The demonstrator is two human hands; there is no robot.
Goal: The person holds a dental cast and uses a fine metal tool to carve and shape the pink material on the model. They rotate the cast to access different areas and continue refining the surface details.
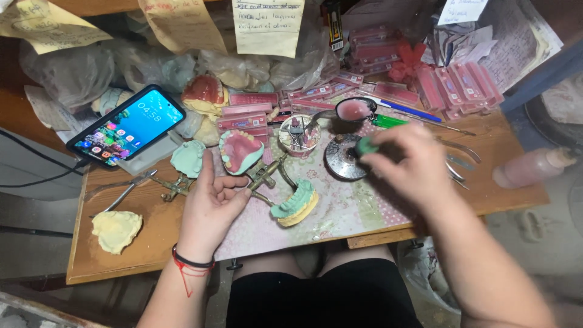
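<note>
My left hand (209, 203) lies palm up on the patterned mat (340, 209), fingers loosely spread and holding nothing. Just beyond its fingertips is a green dental cast with pink wax and teeth (240, 150) on a metal articulator (265, 174). A second green and yellow cast (296, 204) sits right of that hand. My right hand (410, 161) is blurred and pinches a small green piece (366, 146) over a round metal dish (342, 159).
A lit phone (127, 126) leans at the left. A yellow plaster cast (115, 229) and pliers (121, 193) lie near the table's left edge. Pink tooth-card boxes (388, 76), a small cup of tools (297, 135), a pink mixing bowl (354, 110) and a pink bottle (528, 167) surround the mat.
</note>
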